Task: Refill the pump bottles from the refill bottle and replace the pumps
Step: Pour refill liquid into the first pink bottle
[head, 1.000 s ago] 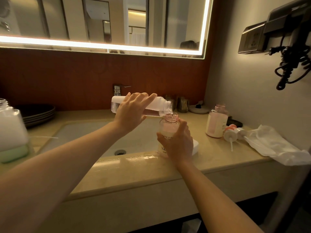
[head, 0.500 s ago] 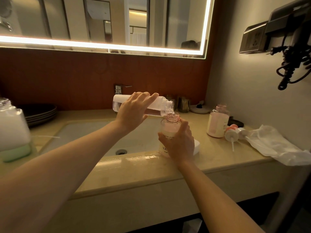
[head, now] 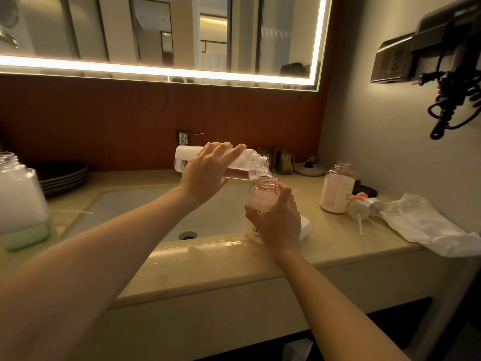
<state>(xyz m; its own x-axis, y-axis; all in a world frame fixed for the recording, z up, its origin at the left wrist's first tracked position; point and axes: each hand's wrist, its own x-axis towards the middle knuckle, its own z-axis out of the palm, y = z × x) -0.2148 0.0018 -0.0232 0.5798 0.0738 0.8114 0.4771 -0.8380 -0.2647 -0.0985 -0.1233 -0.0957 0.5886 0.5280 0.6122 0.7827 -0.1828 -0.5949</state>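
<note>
Glossy beige stone forms the vanity counter [head: 182, 259], lit warm by the strip around the mirror [head: 161, 35] above a dark red wall panel. At its front edge the right hand [head: 277, 221] wraps around a clear, round-shouldered pump bottle [head: 260, 201] with a threaded open neck and pale pink fill, standing upright on the stone. Over it the left hand [head: 205, 175] grips from above the refill bottle [head: 221, 164], a clear plastic cylinder with a white label, tipped nearly level so its open mouth sits just over the pump bottle's neck; a thin clear stream runs between them. Behind and below both hands lies the smooth rectangular sink basin [head: 145, 212] with a metal drain, and a chrome tap [head: 185, 138] stands behind the left hand. To the right of the right hand a second pump bottle [head: 337, 190] stands open, with two pump heads [head: 360, 207] lying on their sides just beside it, against a crumpled white plastic bag [head: 426, 225]. Far left of the left hand sit stacked dark plates [head: 62, 175] and a large clear jar [head: 18, 199] holding white and green contents.
</note>
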